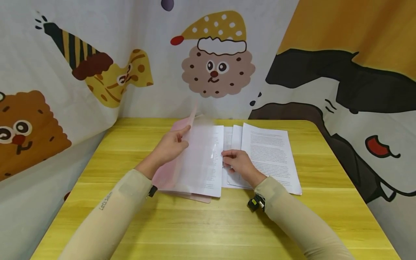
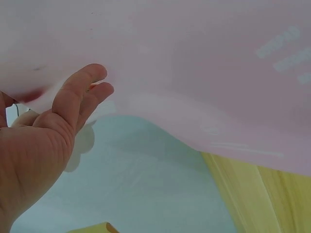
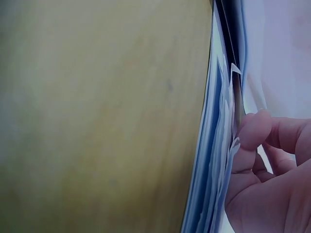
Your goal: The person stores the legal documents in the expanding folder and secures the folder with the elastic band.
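A translucent pink folder (image 1: 164, 177) lies left of centre on the table, its cover (image 1: 194, 155) raised and partly over white printed sheets (image 1: 216, 180). My left hand (image 1: 170, 146) holds the cover at its left edge, between thumb and fingers. In the left wrist view the hand (image 2: 68, 111) is against the pink plastic (image 2: 204, 73), which sags and hides part of the thumb side. My right hand (image 1: 240, 164) pinches the right edge of the printed sheets with thumb and forefinger. The right wrist view shows its fingertips (image 3: 255, 128) at the edges of several stacked sheets (image 3: 221, 145).
More printed papers (image 1: 269, 159) lie fanned out to the right, under and beyond my right hand. The yellow wooden table (image 1: 208, 231) reaches back to a cloth (image 1: 152, 101) printed with cartoon figures. A small dark device (image 1: 255, 204) is strapped at my right wrist.
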A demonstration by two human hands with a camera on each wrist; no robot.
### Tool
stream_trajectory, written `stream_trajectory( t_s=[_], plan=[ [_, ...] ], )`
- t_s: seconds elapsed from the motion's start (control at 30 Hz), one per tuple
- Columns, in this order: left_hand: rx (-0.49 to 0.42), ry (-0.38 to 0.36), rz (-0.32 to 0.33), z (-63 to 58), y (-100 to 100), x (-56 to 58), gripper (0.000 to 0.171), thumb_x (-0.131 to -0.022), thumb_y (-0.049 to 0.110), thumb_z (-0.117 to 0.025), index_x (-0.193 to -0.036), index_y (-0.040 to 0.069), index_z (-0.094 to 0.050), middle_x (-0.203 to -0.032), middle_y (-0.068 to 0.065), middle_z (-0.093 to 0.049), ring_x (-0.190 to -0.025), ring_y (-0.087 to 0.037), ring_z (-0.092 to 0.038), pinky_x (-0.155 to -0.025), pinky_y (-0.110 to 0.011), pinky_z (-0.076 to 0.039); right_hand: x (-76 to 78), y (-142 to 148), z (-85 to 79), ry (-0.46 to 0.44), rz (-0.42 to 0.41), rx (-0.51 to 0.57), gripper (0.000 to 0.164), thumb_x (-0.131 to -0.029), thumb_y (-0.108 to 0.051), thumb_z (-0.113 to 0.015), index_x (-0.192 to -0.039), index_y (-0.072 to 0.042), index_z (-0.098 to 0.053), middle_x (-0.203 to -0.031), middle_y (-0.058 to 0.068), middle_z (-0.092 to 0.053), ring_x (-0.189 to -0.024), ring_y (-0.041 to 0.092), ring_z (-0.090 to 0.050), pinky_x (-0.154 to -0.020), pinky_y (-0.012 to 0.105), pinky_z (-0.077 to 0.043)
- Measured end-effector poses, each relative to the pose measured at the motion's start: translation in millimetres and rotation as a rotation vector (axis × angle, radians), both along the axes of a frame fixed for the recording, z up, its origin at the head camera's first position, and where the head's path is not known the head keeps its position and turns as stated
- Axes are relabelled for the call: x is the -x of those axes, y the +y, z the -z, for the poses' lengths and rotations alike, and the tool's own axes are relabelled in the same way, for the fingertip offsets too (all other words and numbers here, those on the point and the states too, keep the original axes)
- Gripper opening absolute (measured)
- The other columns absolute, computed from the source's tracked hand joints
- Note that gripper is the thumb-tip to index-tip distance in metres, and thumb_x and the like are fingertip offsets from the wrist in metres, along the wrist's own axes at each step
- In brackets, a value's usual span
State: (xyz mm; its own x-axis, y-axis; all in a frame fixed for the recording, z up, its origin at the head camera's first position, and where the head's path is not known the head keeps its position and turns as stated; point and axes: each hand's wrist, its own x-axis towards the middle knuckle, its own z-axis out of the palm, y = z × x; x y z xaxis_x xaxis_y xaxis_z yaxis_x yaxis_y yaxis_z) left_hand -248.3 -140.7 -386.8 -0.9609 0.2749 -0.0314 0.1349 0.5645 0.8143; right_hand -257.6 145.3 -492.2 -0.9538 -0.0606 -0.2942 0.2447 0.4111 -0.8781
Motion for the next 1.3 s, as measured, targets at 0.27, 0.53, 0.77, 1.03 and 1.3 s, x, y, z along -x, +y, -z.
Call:
stream_trajectory(
  t_s=[0.27,0.53,0.77,1.03,1.3],
  plan=[
    [-0.028,0.004,-0.025,-3.7,-5.2,1.6,0.063,-0.103,0.014,-0.054,-0.165,0.013,-0.040,-0.173,-0.001,-0.037,-0.052,-0.015,-0.026,-0.050,-0.023,-0.033,-1.5,-1.6,-1.1,0.038,-0.020,-0.024,0.027,-0.102,-0.017,-0.069,-0.127,-0.013,-0.077,-0.097,0.007,-0.075,-0.082,0.015,-0.065,-0.062,0.028,-0.056],
    [-0.044,-0.014,-0.029,-4.8,-5.7,2.1,0.063,-0.104,0.014,-0.053,-0.165,0.014,-0.039,-0.173,0.001,-0.038,-0.050,-0.014,-0.027,-0.049,-0.023,-0.031,-0.9,-4.2,-1.3,0.086,-0.024,-0.051,0.026,-0.101,-0.016,-0.070,-0.125,-0.013,-0.079,-0.094,0.007,-0.074,-0.080,0.016,-0.063,-0.060,0.027,-0.053],
    [-0.046,-0.016,-0.026,-6.5,-5.9,1.6,0.064,-0.103,0.016,-0.052,-0.166,0.014,-0.038,-0.173,0.002,-0.038,-0.050,-0.013,-0.026,-0.049,-0.023,-0.032,1.8,-4.9,-1.2,0.120,-0.038,-0.050,0.023,-0.101,-0.018,-0.071,-0.122,-0.014,-0.080,-0.094,0.006,-0.074,-0.079,0.017,-0.063,-0.060,0.028,-0.053],
    [-0.055,-0.003,-0.039,-6.2,-5.4,0.7,0.064,-0.103,0.014,-0.052,-0.165,0.013,-0.039,-0.173,-0.001,-0.038,-0.049,-0.011,-0.026,-0.048,-0.023,-0.031,-1.6,-8.9,-9.2,0.173,-0.039,-0.085,0.026,-0.102,-0.018,-0.069,-0.125,-0.014,-0.080,-0.102,0.009,-0.078,-0.082,0.015,-0.066,-0.059,0.028,-0.055],
    [-0.061,0.019,-0.048,-1.5,2.4,2.7,0.064,-0.102,0.013,-0.053,-0.164,0.010,-0.040,-0.152,-0.020,-0.061,-0.047,-0.010,-0.028,-0.046,-0.023,-0.032,-6.6,-20.2,-21.9,0.371,-0.091,-0.233,0.029,-0.102,-0.017,-0.067,-0.126,-0.012,-0.081,-0.119,0.008,-0.081,-0.094,0.019,-0.074,-0.072,0.025,-0.056]
  ],
)
